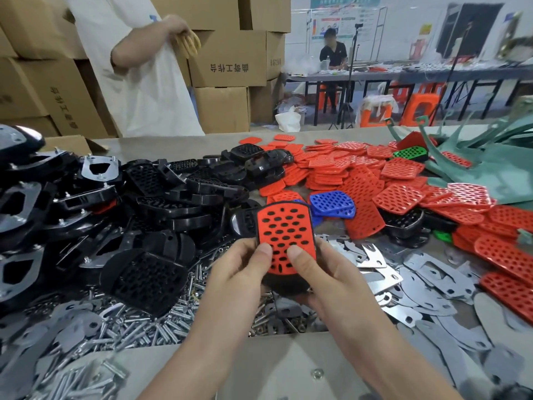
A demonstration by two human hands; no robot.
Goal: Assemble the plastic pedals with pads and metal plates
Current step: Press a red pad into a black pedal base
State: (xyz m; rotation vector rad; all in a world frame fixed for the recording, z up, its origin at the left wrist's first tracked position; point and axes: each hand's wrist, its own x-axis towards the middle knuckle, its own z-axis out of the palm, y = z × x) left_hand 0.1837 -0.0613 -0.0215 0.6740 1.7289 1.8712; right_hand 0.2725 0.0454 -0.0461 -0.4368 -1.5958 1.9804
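While the left hand (pixel 239 272) and the right hand (pixel 326 272) grip the black pedal (pixel 282 286) from either side, fingers curled underneath and both thumbs pressing on the near end of the red pad (pixel 284 226), the step in hand looks like seating that pad into the pedal's face. The pair is held just above the tabletop (pixel 274 365), over the middle of its near edge.

To do this well, the thumbs should probably walk the pressure from the near end toward the far end, rather than push in one spot. That way no corner is left proud. A thin black rim shows along the pad's far and right edges; it ought to show evenly all round, and the holes should sit square.

The underside is hidden, so whether anything is fitted there cannot be told. Metal plates (pixel 372 258) lie just right of the hands and bolts (pixel 161 321) lie to the left, both within easy reach.
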